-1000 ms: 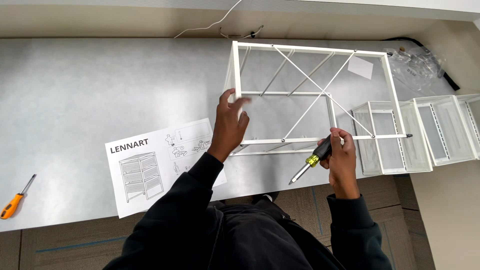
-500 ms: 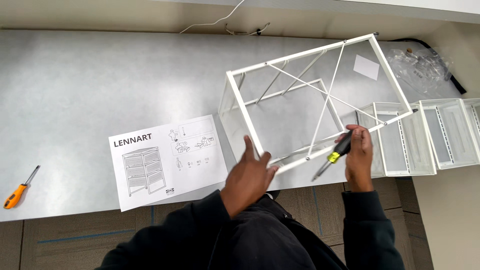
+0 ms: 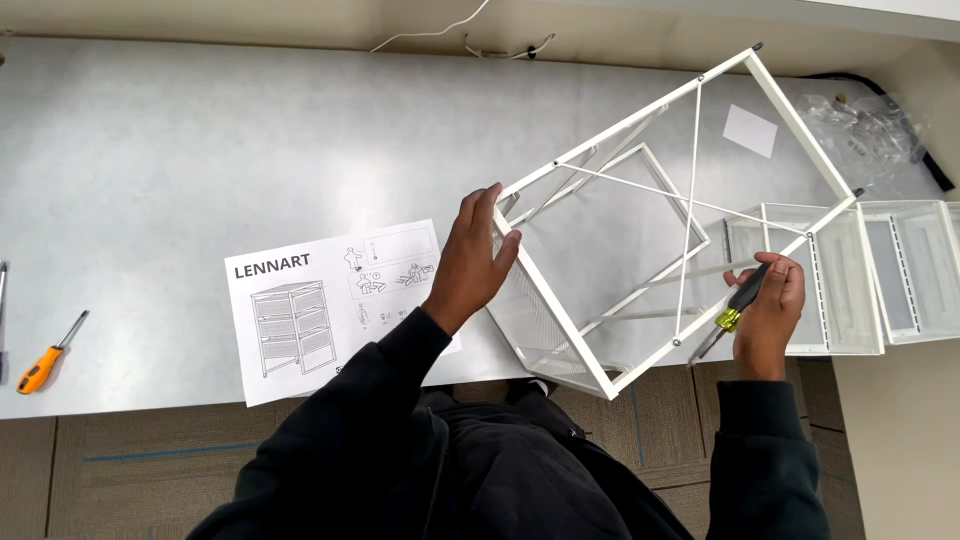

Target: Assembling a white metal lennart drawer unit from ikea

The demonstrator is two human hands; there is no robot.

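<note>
Tilting further off the surface (image 3: 200, 150), the frame (image 3: 690, 200) is now standing on one corner at the near edge. The left hand (image 3: 475, 255) is gripping its left rail, having slid up from below; the right hand (image 3: 768, 305) is still clutching the screwdriver (image 3: 738, 305) against the right side.

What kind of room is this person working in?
Probably an office or workroom, not a kitchen. The person works at a long grey table with a printed assembly sheet, turning a white metal frame, and the floor below is carpet tile. An orange screwdriver lies nearby.
</note>
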